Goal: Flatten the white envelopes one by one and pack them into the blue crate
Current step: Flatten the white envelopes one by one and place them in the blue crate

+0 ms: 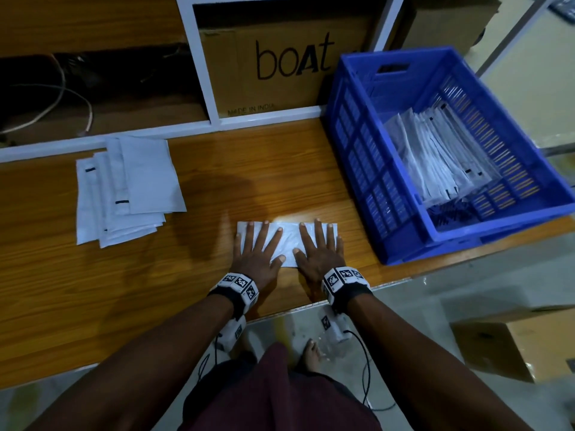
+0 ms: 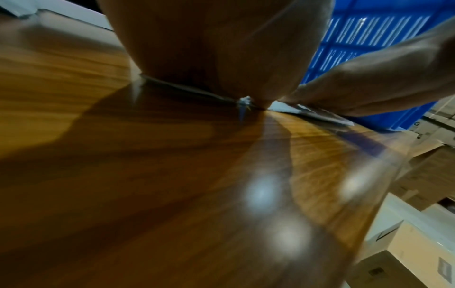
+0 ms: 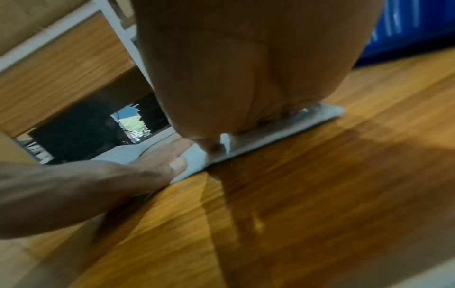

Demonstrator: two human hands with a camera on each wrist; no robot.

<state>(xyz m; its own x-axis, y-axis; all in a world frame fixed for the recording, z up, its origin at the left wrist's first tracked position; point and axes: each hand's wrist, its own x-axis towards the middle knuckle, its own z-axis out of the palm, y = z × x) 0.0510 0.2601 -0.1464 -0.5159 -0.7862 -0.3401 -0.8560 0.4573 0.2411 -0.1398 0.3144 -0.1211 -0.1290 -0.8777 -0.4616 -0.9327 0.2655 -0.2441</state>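
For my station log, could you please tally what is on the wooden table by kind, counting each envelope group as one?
Blue crate, holding packed envelopes: 1
Loose pile of white envelopes: 1
Single envelope pressed flat under left hand and right hand: 1
Total: 3

Both hands cover much of the envelope [image 1: 287,241]

Bare forearms; black wristbands [image 1: 224,298] with white marker-coded blocks [image 1: 341,276]; maroon garment [image 1: 280,390].
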